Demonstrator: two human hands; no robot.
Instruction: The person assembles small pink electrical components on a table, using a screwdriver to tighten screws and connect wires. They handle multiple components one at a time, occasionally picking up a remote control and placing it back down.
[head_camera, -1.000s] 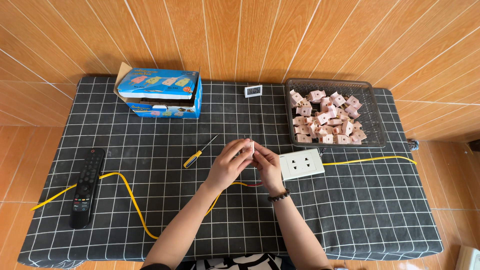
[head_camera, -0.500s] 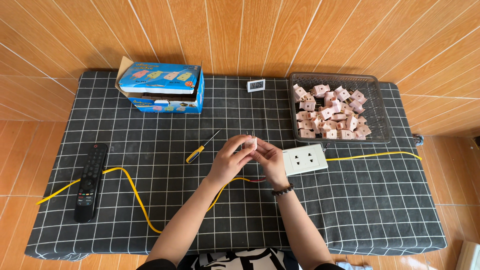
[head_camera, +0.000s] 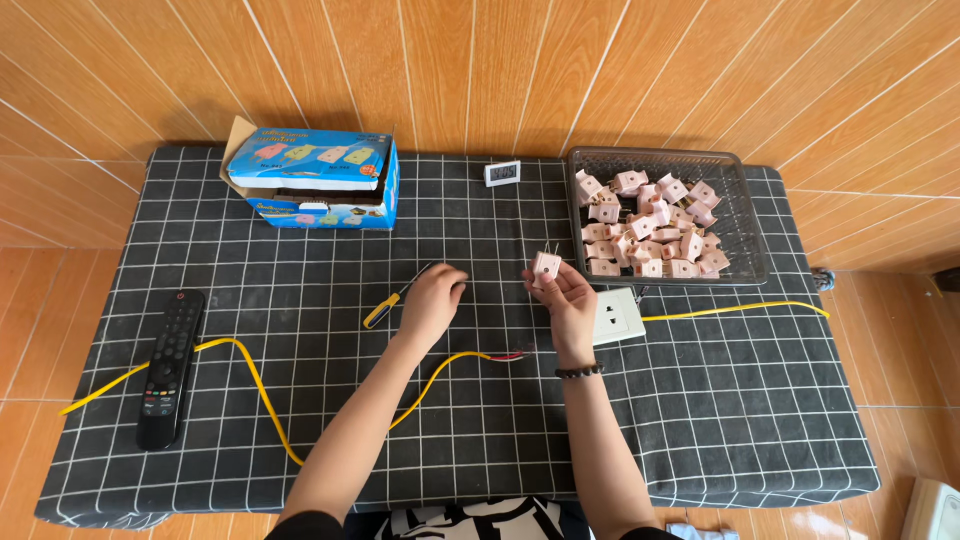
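The right hand pinches 1 small pink plastic plug above the middle of the worktop. The left hand, fingers curled, rests on the yellow-handled screwdriver. A white wall socket lies just beside the right hand.
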